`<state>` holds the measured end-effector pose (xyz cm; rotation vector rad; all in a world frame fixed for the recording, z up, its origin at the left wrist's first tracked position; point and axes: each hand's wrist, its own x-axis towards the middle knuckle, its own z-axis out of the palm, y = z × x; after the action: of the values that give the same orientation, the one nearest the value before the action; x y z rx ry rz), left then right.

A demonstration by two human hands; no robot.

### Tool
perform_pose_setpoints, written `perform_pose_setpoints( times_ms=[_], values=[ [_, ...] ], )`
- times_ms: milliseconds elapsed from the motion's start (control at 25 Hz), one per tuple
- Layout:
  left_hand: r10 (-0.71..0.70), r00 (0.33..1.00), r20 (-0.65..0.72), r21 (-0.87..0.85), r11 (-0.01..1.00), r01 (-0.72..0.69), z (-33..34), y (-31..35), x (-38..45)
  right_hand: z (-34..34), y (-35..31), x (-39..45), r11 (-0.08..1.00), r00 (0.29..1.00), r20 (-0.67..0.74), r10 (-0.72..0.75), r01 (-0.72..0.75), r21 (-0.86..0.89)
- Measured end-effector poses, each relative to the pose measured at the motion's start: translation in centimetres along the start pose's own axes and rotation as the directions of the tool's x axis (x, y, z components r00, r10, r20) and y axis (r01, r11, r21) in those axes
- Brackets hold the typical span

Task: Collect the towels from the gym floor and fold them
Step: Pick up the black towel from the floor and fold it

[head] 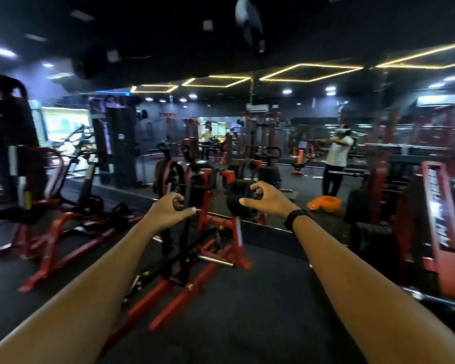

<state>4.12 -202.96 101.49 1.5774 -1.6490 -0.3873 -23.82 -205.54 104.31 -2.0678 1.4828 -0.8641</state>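
No towel collected or folded yet as far as this view shows: the one likely candidate, a crumpled orange towel (325, 203), lies on the dark gym floor (260, 298) ahead and to your right, by the mirror wall, well apart from both hands. Your left hand (168, 210) and right hand (264, 199) are stretched out in front over the red plate-loaded machine (208, 219). Each grip is loosely curled, thumb out, holding and touching nothing.
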Motion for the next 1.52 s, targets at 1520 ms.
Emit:
perform_pose_setpoints(
  times_ms=[1520],
  values=[
    [-0.26,-0.365,-0.894,-0.413,0.164,0.896,-58.1,-9.8,-102.7,63.5,-78.6,-69.5,0.24,-0.453,0.386,-0.804,0.348,0.906]
  ],
)
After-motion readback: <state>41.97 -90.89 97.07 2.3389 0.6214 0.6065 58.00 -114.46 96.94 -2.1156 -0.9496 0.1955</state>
